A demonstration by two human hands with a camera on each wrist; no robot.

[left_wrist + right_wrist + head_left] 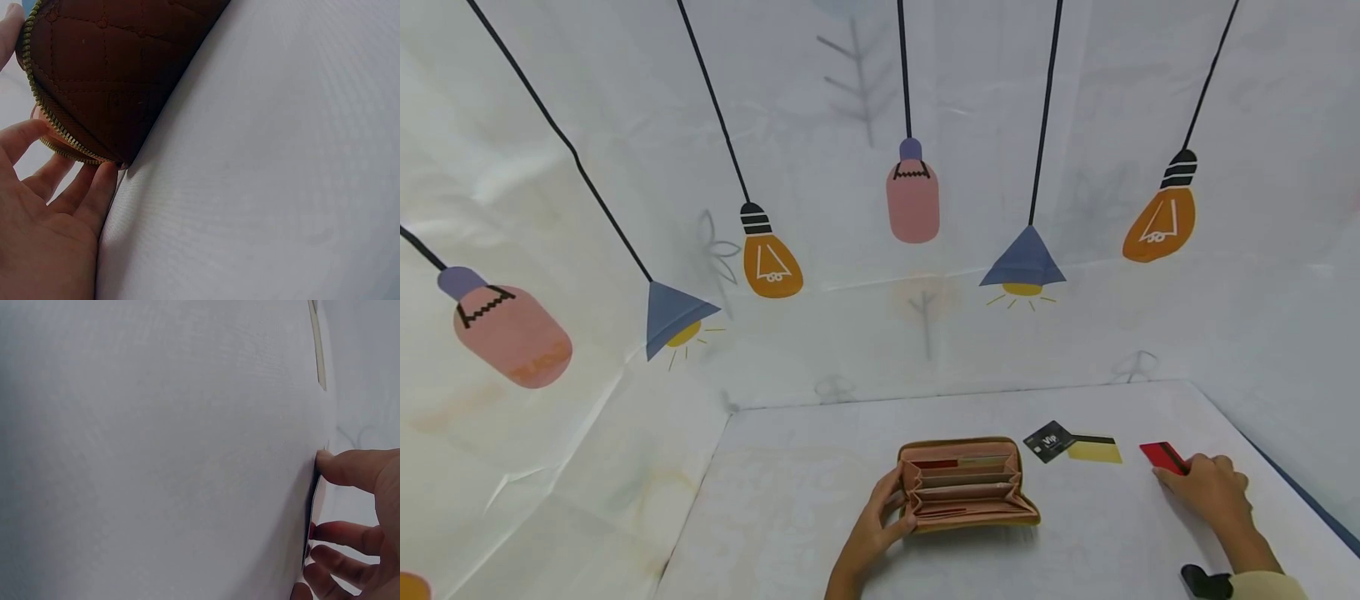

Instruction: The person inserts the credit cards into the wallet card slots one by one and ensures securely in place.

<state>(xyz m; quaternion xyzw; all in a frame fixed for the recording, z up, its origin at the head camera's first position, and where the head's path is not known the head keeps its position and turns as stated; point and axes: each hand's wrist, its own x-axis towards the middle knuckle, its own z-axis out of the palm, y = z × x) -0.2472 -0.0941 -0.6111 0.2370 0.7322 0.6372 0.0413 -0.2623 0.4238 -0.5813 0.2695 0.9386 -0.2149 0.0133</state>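
Observation:
An unzipped brown wallet (977,525) stands open towards the head camera, with pink-lined pockets and a few cards or papers in its slots. My left hand (871,527) holds its left end, thumb at the lower corner and fingers along the side. The left wrist view shows its quilted outer cover (119,62) and brass zip teeth (62,128). Over at the right, my right hand (1213,493) pinches a red card (1163,457) with a dark stripe at the table surface. From the right wrist, that card appears almost edge-on between thumb and fingers.
Between wallet and right hand lie a black VIP card (1048,441) and a yellow card (1094,450) with a dark stripe, touching or overlapping. The white table (805,475) meets a lamp-printed sheet (850,333) behind. A black strap-like object (1206,582) is at my right wrist.

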